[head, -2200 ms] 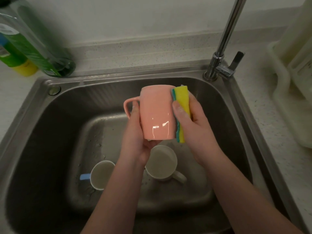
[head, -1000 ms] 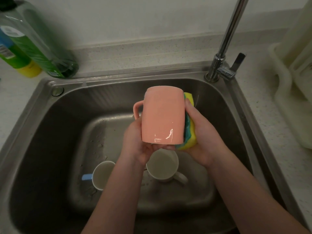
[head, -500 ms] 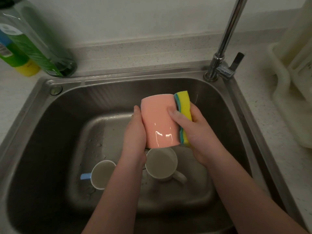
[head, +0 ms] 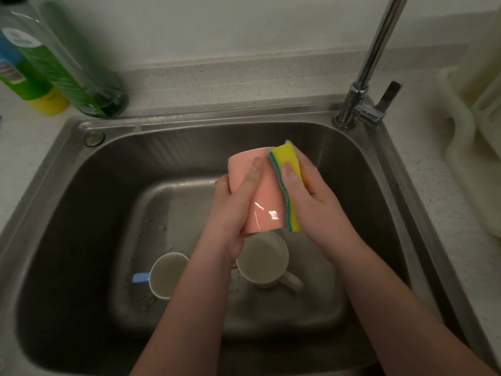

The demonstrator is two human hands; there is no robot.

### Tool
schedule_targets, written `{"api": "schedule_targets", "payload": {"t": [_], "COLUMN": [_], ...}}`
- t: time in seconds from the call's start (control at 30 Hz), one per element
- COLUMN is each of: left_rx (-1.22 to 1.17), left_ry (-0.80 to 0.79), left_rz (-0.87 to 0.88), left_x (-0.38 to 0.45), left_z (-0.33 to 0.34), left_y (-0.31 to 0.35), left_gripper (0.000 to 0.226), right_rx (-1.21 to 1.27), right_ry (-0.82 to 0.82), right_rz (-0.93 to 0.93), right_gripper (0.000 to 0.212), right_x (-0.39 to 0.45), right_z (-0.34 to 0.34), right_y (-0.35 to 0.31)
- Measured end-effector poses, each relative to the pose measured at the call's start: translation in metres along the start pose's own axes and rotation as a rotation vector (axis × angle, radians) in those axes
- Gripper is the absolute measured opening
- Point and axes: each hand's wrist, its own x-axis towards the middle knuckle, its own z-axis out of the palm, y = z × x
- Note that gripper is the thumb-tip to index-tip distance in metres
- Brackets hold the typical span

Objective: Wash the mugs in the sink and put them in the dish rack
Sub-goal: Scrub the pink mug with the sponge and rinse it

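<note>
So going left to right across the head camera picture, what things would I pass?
Yellow-based bottle → green-labelled clear bottle → blue-handled mug → pink mug held by left hand → sponge in right hand → tap → white dish rack.

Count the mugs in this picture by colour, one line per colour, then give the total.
Pink mug: 1
White mug: 1
White mug with blue handle: 1
Total: 3 mugs
</note>
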Motion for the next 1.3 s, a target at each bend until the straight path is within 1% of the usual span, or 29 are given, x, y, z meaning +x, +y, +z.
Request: {"api": "schedule_targets", "payload": {"t": [0.07,0.13,0.2,0.23,0.3,0.37,0.43,0.47,0.57,0.6,0.67,0.73,0.77,0.83,0.9,0.97,1.0,1.07,1.17,1.23,1.3], "left_rx": [-0.022,-0.052,-0.076,-0.085,-0.084,-0.080,-0.108,-0.118,-0.108,-0.099,-0.074,-0.072,-0.068,-0.041,-0.049,-0.090,-0.111,-0.150,-0.164,-0.144,-0.115], "left_ry": [0.007,0.022,0.042,0.040,0.021,-0.032,-0.107,-0.139,-0.185,-0.191,-0.180,-0.165,-0.166,-0.184,-0.205,-0.227,-0.237,-0.246,-0.253,-0.243,-0.210], "left_rz": [0.003,-0.004,-0.019,-0.025,-0.035,-0.039,-0.059,-0.076,-0.083,-0.075,-0.057,-0.057,-0.058,-0.048,-0.032,-0.033,-0.040,-0.054,-0.030,0.025,0.049], "left_x": [0.0013,0.0025,0.0037,0.0038,0.0030,0.0017,0.0000,-0.0010,-0.0009,-0.0001,0.0006,0.0013,0.0018,0.0015,0.0012,0.0010,0.0014,0.0008,0.0013,0.0035,0.0051], "left_z": [-0.0013,-0.0018,-0.0030,-0.0035,-0.0056,-0.0079,-0.0083,-0.0081,-0.0070,-0.0069,-0.0076,-0.0084,-0.0085,-0.0082,-0.0080,-0.0088,-0.0095,-0.0100,-0.0105,-0.0105,-0.0088], "left_y": [-0.0004,-0.0007,-0.0007,-0.0005,0.0007,0.0020,0.0023,0.0025,0.0013,0.0005,-0.0010,-0.0020,-0.0024,-0.0029,-0.0034,-0.0034,-0.0040,-0.0039,-0.0030,-0.0025,-0.0025], "left_gripper": [0.088,0.091,0.094,0.096,0.099,0.091,0.076,0.073,0.078,0.079,0.080,0.079,0.078,0.081,0.078,0.072,0.072,0.071,0.073,0.082,0.092], "right_rx": [-0.006,-0.002,-0.007,-0.012,-0.025,0.007,0.051,0.043,-0.108,-0.128,-0.149,-0.129,-0.066,0.102,0.166,0.168,0.177,0.188,0.128,0.106,0.022], "right_ry": [-0.032,-0.042,-0.030,-0.017,0.004,0.012,0.045,0.076,0.156,0.157,0.153,0.165,0.163,0.137,0.120,0.114,0.123,0.136,0.114,0.097,0.110], "right_rz": [0.023,0.042,0.069,0.097,0.168,0.205,0.146,0.068,-0.200,-0.233,-0.242,-0.198,-0.133,0.053,0.203,0.259,0.244,0.157,0.020,-0.044,-0.107], "right_gripper": [0.045,0.043,0.032,0.025,0.017,0.019,0.018,0.019,0.040,0.045,0.049,0.043,0.039,0.029,0.028,0.031,0.031,0.028,0.022,0.032,0.043], "right_x": [0.0005,0.0009,0.0015,0.0019,0.0032,0.0029,0.0011,0.0004,-0.0020,-0.0028,-0.0032,-0.0024,-0.0017,0.0004,0.0016,0.0021,0.0017,-0.0003,-0.0026,-0.0012,0.0002], "right_z": [0.0003,0.0016,0.0020,0.0015,-0.0010,-0.0024,-0.0013,-0.0004,0.0010,0.0009,0.0004,0.0003,0.0007,0.0005,-0.0003,-0.0012,-0.0010,0.0005,0.0015,0.0013,0.0012], "right_y": [-0.0012,-0.0032,-0.0034,-0.0031,-0.0010,-0.0016,-0.0039,-0.0043,-0.0025,-0.0021,-0.0002,0.0012,0.0006,0.0013,0.0004,-0.0009,-0.0015,-0.0034,-0.0041,0.0007,0.0043]}}
